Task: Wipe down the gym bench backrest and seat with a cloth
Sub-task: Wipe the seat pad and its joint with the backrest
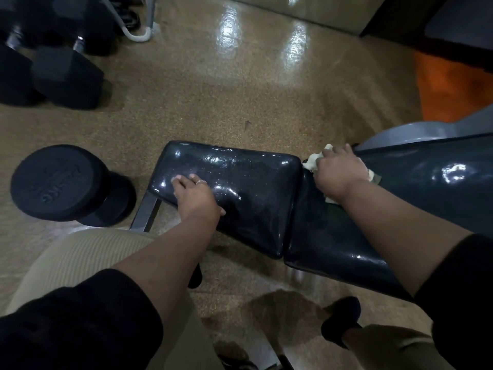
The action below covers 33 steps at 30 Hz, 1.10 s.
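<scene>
The black padded bench seat (240, 182) lies in the middle, glossy and wet-looking. To its right the black backrest (426, 188) continues toward the right edge. My left hand (196, 194) rests flat on the near left part of the seat, fingers spread, a ring on one finger. My right hand (337, 173) presses a crumpled white cloth (313, 160) onto the backrest's lower end, just right of the gap between the two pads. Most of the cloth is hidden under the hand.
A round black dumbbell (58, 182) lies on the floor left of the seat. Hex dumbbells (66, 76) sit at the top left. The bench's grey frame (400, 134) rises at the right, with an orange patch (450, 89) behind. My feet and legs are below.
</scene>
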{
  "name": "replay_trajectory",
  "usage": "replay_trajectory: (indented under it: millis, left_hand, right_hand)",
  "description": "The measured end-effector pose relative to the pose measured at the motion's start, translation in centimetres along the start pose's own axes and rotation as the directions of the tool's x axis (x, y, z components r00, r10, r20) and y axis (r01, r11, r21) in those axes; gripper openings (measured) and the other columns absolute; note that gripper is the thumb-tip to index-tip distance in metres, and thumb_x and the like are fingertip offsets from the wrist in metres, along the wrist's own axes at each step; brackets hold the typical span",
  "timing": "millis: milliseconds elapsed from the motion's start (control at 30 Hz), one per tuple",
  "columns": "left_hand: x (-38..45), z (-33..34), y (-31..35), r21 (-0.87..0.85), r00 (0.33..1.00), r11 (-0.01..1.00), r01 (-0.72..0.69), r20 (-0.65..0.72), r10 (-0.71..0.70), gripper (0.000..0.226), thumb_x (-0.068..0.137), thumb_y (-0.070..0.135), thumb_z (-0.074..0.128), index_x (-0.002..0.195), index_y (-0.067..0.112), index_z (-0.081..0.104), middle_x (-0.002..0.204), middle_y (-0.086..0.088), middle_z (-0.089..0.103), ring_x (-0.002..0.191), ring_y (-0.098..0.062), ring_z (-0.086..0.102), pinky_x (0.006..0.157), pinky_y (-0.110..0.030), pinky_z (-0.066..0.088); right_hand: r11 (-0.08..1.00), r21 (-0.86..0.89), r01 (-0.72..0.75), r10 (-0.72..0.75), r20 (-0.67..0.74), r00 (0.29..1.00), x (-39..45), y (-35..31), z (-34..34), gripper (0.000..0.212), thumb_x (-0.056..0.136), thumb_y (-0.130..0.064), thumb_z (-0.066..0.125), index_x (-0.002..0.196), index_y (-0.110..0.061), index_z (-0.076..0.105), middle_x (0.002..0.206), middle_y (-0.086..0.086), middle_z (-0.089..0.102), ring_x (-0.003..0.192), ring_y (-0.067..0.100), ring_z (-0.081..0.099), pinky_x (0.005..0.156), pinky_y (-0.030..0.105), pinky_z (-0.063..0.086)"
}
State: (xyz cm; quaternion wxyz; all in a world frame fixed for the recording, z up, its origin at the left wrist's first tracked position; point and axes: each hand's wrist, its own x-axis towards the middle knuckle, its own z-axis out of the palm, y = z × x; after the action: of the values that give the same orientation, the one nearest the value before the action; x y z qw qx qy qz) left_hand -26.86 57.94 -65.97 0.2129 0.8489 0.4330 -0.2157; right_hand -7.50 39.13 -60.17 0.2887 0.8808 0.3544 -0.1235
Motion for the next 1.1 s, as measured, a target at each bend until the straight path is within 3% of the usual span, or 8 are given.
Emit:
replay_trajectory:
  millis: [200,300,467,633,833,1100]
  left_hand:
    - [0.2,0.1,0.0,0.007,1.0,1.0,-0.003,0.0,0.003,0.117,0.07,0.043,0.078,0.148,-0.002,0.002,0.153,-0.029,0.001,0.143,-0.039,-0.007,0.116,-0.042,0.02]
    - [0.1,0.0,0.0,0.01,1.0,1.0,-0.007,-0.003,0.007,0.116,0.071,0.043,0.078,0.147,-0.002,0.002,0.153,-0.029,0.002,0.142,-0.039,-0.006,0.116,-0.043,0.02]
    - [0.0,0.0,0.0,-0.002,1.0,1.0,-0.007,-0.008,0.007,0.117,0.07,0.043,0.078,0.148,-0.001,0.003,0.153,-0.029,0.002,0.142,-0.039,-0.006,0.116,-0.043,0.019]
    - [-0.1,0.0,0.0,-0.025,1.0,1.0,0.005,0.009,-0.004,0.118,0.07,0.041,0.079,0.148,-0.001,0.001,0.153,-0.028,-0.002,0.142,-0.038,-0.008,0.117,-0.043,0.016]
    - [-0.2,-0.2,-0.1,-0.015,1.0,1.0,-0.013,0.002,0.013,0.117,0.07,0.042,0.079,0.148,-0.002,0.003,0.153,-0.028,0.001,0.142,-0.039,-0.006,0.116,-0.044,0.019]
    - [-0.4,-0.3,-0.2,-0.014,1.0,1.0,-0.023,0.002,0.023,0.116,0.071,0.043,0.078,0.148,-0.001,0.003,0.153,-0.027,0.001,0.143,-0.038,-0.006,0.116,-0.043,0.02]
  right_hand:
    - [0.991,0.048,0.122,-0.125,0.065,0.99,1.1,-1.9,1.1,0.037,0.091,-0.027,0.038,0.115,-0.012,0.063,0.122,0.007,0.055,0.12,0.03,0.043,0.109,0.043,0.028]
    - [0.99,0.034,0.14,-0.143,0.075,0.987,1.0,-1.6,0.7,0.032,0.092,-0.025,0.042,0.114,-0.015,0.063,0.122,0.003,0.056,0.122,0.027,0.043,0.11,0.043,0.021]
    - [0.999,-0.033,-0.014,0.017,0.071,0.997,0.3,-2.2,-0.5,0.037,0.092,-0.024,0.044,0.125,-0.013,0.057,0.134,0.012,0.05,0.129,0.031,0.037,0.116,0.048,0.011]
    - [0.991,-0.035,0.129,-0.127,0.045,0.991,-0.9,-3.0,0.0,0.039,0.095,-0.021,0.035,0.127,-0.013,0.055,0.138,0.008,0.046,0.133,0.029,0.034,0.117,0.048,0.008]
    - [0.996,0.001,-0.085,0.085,-0.008,0.996,-3.2,0.5,-1.2,0.038,0.093,-0.02,0.037,0.123,-0.009,0.057,0.134,0.012,0.049,0.129,0.032,0.035,0.114,0.049,0.015]
    - [0.932,-0.027,-0.361,0.358,-0.08,0.93,-7.1,7.7,-3.2,0.041,0.094,-0.025,0.04,0.125,-0.002,0.054,0.133,0.019,0.048,0.128,0.038,0.036,0.112,0.054,0.016]
